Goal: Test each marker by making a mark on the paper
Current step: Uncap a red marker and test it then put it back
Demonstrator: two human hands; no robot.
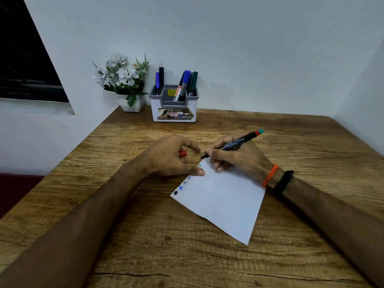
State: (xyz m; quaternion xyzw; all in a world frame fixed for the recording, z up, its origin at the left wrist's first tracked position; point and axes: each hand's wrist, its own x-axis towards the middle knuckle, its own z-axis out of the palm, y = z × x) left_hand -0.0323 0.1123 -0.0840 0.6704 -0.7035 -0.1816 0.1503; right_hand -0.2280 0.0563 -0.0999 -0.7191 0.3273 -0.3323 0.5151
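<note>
A person's right hand grips a black marker, its uncapped tip poised at the far corner of a sheet of white paper lying askew on a wooden tabletop; whether the tip touches paper or wood at that corner is hard to make out. The left hand curls around a red cap, mostly hidden beneath the fingers, while its thumb presses the paper's left edge. A row of small colored test marks runs along that edge, their shapes too small to read. At the back of the tabletop, against the wall, a white-and-grey organizer holds several more markers upright in its compartments, just beside a white pot of artificial flowers. Bare wood lies open on all sides of the paper, with wide room between hands and organizer. The tabletop's left edge runs diagonally beside a dark red surface, cut off by the frame. An orange band and a black band circle the right wrist; both forearms run out of view.
</note>
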